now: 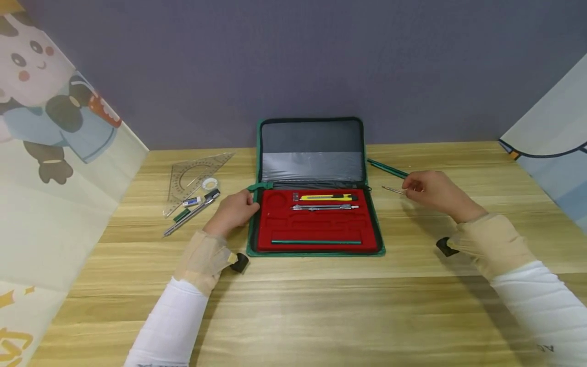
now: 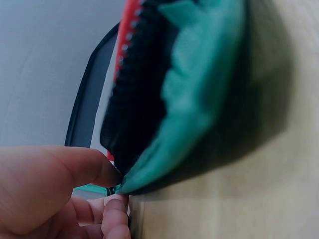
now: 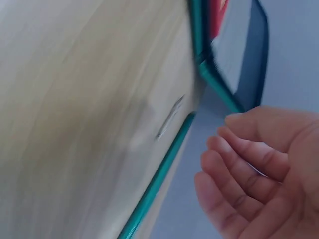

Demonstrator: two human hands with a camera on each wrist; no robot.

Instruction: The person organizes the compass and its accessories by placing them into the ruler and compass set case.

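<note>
An open zip case (image 1: 316, 254) with a green edge and red molded tray lies in the middle of the table. My left hand (image 1: 234, 211) pinches its left edge; in the left wrist view the thumb (image 2: 94, 169) meets the green rim (image 2: 199, 114). Right of the case, my right hand (image 1: 426, 189) hovers beside a small thin metal piece (image 1: 393, 190) and green pencils (image 1: 387, 168). The right wrist view shows this hand (image 3: 259, 169) with loosely bent fingers and nothing between them. There the metal piece (image 3: 170, 117) lies apart from the fingers.
The tray holds a yellow utility knife (image 1: 325, 197), a metal compass (image 1: 323, 207) and a green pencil (image 1: 316, 242). On the left lie a clear set square (image 1: 176, 178), a white tape roll (image 1: 210, 184), an eraser (image 1: 191, 201) and another silver compass (image 1: 188, 219). A grey partition (image 1: 312, 66) stands behind.
</note>
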